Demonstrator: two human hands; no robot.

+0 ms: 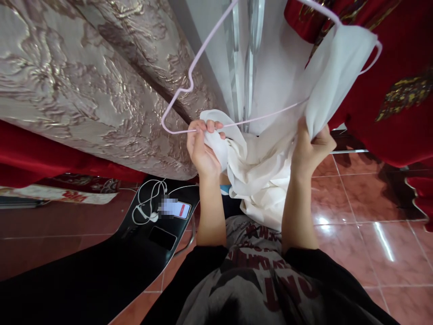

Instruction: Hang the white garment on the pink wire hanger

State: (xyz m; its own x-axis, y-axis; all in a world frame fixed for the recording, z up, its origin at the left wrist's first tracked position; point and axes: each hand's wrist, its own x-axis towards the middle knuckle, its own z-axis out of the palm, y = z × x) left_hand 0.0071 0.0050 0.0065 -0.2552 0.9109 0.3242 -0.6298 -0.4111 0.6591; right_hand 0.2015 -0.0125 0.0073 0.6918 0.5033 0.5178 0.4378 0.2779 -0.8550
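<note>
I hold up a white garment point(270, 153) that is partly draped on a pale pink wire hanger point(184, 92). My left hand point(203, 146) is closed around the hanger's lower bar together with a fold of the white cloth. My right hand point(309, 151) is closed on the cloth near the hanger's right shoulder, where the fabric hangs over the wire. The rest of the garment bunches down between my forearms.
A beige embossed curtain point(84, 76) hangs at left, red patterned fabric point(389, 90) at right. A black seat point(111, 266) below left carries two phones point(176, 209) and a coiled white cable point(149, 203). The floor is glossy red tile point(365, 225).
</note>
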